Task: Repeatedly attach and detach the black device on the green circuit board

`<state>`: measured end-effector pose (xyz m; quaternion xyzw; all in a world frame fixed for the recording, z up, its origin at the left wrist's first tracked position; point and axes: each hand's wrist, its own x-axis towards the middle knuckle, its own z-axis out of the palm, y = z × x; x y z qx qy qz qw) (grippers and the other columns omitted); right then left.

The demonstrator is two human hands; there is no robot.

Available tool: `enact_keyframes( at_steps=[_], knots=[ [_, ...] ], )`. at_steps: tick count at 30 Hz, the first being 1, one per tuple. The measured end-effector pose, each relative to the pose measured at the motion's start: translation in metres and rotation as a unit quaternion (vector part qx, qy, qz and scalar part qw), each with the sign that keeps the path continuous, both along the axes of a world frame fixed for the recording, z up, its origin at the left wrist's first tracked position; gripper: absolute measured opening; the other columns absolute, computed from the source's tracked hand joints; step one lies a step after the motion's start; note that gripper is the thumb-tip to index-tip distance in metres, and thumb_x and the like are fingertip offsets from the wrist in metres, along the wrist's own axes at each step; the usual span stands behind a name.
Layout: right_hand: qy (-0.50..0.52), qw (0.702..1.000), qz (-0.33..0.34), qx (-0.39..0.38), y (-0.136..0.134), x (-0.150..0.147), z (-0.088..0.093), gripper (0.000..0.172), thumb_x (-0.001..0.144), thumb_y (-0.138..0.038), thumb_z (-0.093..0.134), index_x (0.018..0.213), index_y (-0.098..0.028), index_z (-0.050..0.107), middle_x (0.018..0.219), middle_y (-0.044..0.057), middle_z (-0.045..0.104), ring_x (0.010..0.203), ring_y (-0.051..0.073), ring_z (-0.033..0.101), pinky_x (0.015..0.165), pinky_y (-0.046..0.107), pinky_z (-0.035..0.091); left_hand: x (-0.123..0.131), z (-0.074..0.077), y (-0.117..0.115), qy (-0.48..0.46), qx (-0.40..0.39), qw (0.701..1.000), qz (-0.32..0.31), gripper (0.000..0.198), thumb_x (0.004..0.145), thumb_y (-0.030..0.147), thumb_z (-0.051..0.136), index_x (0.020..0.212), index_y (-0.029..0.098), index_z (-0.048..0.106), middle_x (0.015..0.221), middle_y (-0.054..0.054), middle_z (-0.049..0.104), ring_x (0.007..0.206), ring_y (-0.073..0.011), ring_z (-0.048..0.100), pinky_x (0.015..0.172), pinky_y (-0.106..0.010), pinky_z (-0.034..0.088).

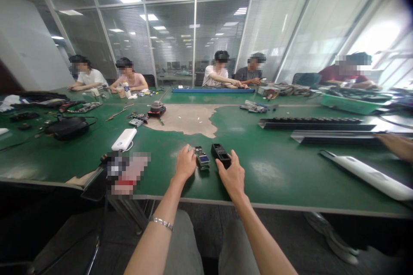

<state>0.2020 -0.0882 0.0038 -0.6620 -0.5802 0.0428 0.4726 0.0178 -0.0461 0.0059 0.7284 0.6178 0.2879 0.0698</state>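
Observation:
In front of me on the green table lies a small stacked circuit board (203, 160) with a blue-violet screen. My left hand (186, 164) rests along the board's left side, fingers stretched forward and slightly bent, the fingertips close to its upper left edge. Whether they touch it I cannot tell. To the right of the board sits a black plastic casing (220, 153) with rectangular openings. The thumb and fingers of my right hand (233, 175) are around its near end, and it stays on the tabletop.
Left of me are a white power bank (124, 139), a black pouch (67, 127) and a partly blurred-out item. Metal channels (318, 124), a long white device (371, 174) and a green basket (353, 104) lie right. A co-worker's hand (396, 146) reaches in there. Several people sit opposite.

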Motion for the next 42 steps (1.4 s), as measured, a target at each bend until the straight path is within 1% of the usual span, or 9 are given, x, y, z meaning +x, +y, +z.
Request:
enact_keyframes(
  at_steps=[6, 9, 17, 24, 28, 32, 36, 38, 42],
  knots=[
    [-0.052, 0.999, -0.005, 0.011, 0.003, 0.000, -0.010, 0.075, 0.081, -0.045, 0.050, 0.140, -0.003, 0.031, 0.136, 0.024, 0.046, 0.124, 0.030, 0.046, 0.100, 0.043, 0.039, 0.001, 0.002, -0.001, 0.015, -0.012, 1.000, 0.002, 0.040, 0.092, 0.031, 0.038, 0.125, 0.018, 0.056, 0.145, -0.011, 0.041, 0.133, -0.0235, 0.036, 0.113, -0.042, 0.024],
    [-0.072, 0.997, -0.002, 0.015, 0.004, 0.000, -0.014, 0.078, 0.080, -0.045, 0.052, 0.141, -0.003, 0.028, 0.137, 0.024, 0.044, 0.126, 0.031, 0.043, 0.102, 0.045, 0.037, 0.002, 0.002, -0.001, 0.017, -0.026, 1.000, 0.003, 0.041, 0.093, 0.033, 0.036, 0.127, 0.021, 0.054, 0.146, -0.009, 0.040, 0.134, -0.0236, 0.035, 0.113, -0.044, 0.024],
    [-0.086, 0.996, -0.001, 0.000, 0.002, 0.001, -0.014, 0.069, 0.084, -0.041, 0.046, 0.140, -0.003, 0.032, 0.132, 0.023, 0.050, 0.117, 0.030, 0.050, 0.097, 0.044, 0.040, 0.003, 0.000, -0.001, 0.024, -0.025, 0.999, -0.003, 0.043, 0.094, 0.034, 0.033, 0.131, 0.021, 0.051, 0.146, -0.010, 0.040, 0.134, -0.0251, 0.035, 0.112, -0.046, 0.024],
    [-0.087, 0.996, 0.001, 0.017, 0.001, 0.000, -0.014, 0.072, 0.084, -0.044, 0.046, 0.141, -0.004, 0.030, 0.135, 0.023, 0.047, 0.119, 0.030, 0.049, 0.098, 0.044, 0.039, 0.003, 0.002, -0.001, 0.025, -0.036, 0.999, 0.003, 0.043, 0.094, 0.034, 0.032, 0.133, 0.023, 0.049, 0.146, -0.008, 0.040, 0.135, -0.0233, 0.034, 0.113, -0.045, 0.023],
    [-0.066, 0.998, 0.004, 0.001, -0.001, -0.002, -0.006, 0.069, 0.084, -0.045, 0.047, 0.140, -0.006, 0.033, 0.131, 0.021, 0.051, 0.114, 0.031, 0.054, 0.094, 0.044, 0.042, 0.002, 0.001, -0.001, 0.019, -0.034, 0.999, -0.004, 0.044, 0.094, 0.034, 0.032, 0.133, 0.022, 0.049, 0.146, -0.009, 0.040, 0.135, -0.0240, 0.034, 0.113, -0.046, 0.022],
    [0.002, 1.000, -0.003, 0.012, -0.006, -0.010, 0.012, 0.071, 0.083, -0.049, 0.049, 0.140, -0.009, 0.034, 0.128, 0.018, 0.055, 0.112, 0.029, 0.056, 0.095, 0.042, 0.042, 0.002, -0.003, 0.000, 0.015, -0.030, 0.999, -0.002, 0.044, 0.095, 0.034, 0.031, 0.132, 0.023, 0.049, 0.146, -0.008, 0.040, 0.135, -0.0234, 0.033, 0.114, -0.045, 0.021],
    [0.066, 0.997, 0.036, 0.021, -0.010, -0.026, 0.029, 0.073, 0.082, -0.052, 0.051, 0.140, -0.011, 0.035, 0.120, 0.017, 0.060, 0.105, 0.026, 0.061, 0.092, 0.039, 0.045, 0.002, -0.004, -0.001, 0.008, -0.032, 0.999, -0.002, 0.043, 0.095, 0.035, 0.031, 0.133, 0.024, 0.048, 0.146, -0.008, 0.041, 0.136, -0.0231, 0.033, 0.114, -0.046, 0.019],
    [0.061, 0.997, 0.050, 0.015, -0.010, -0.035, 0.035, 0.072, 0.083, -0.052, 0.051, 0.141, -0.012, 0.035, 0.122, 0.017, 0.060, 0.106, 0.026, 0.060, 0.092, 0.039, 0.045, 0.002, -0.004, -0.001, 0.006, -0.032, 0.999, -0.003, 0.043, 0.095, 0.035, 0.031, 0.132, 0.025, 0.048, 0.145, -0.008, 0.041, 0.135, -0.0232, 0.033, 0.114, -0.046, 0.019],
    [0.008, 0.999, 0.051, 0.004, -0.007, -0.050, 0.040, 0.070, 0.084, -0.047, 0.050, 0.140, -0.008, 0.035, 0.130, 0.020, 0.053, 0.114, 0.028, 0.056, 0.096, 0.039, 0.043, 0.002, -0.001, -0.002, 0.013, -0.028, 1.000, -0.004, 0.042, 0.095, 0.033, 0.031, 0.132, 0.025, 0.048, 0.145, -0.008, 0.042, 0.134, -0.0233, 0.034, 0.113, -0.046, 0.021]
  ],
)
